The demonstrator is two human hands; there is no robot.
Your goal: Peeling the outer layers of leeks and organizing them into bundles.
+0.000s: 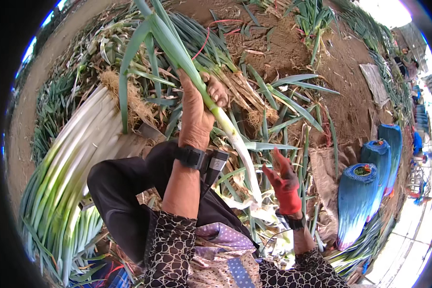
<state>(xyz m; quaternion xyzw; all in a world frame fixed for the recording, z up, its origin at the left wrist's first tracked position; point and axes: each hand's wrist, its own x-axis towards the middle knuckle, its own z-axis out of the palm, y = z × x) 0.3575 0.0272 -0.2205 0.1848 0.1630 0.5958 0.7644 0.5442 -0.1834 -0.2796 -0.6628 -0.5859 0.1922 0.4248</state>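
Note:
My bare left hand (201,97) is wrapped around the upper shaft of a large Welsh onion (235,135). Its green leaves rise to the top edge, and its white end slants down to the right. My right hand (282,183), in a red glove, is raised beside that white end with fingers apart, holding nothing. At my left lies a thick pile of white-stalked onions (90,133), their brown roots (129,97) towards the top. A bundle of onions with dry brownish skins (244,84) rests on the ground beyond my left hand.
Loose leaves and peelings (266,230) litter the ground around my legs (122,201). Several blue-wrapped onion bundles (356,205) stand at the right, beside brown sacking (324,180). More onions (313,18) lie at the top. Other people (408,64) are far off at the right.

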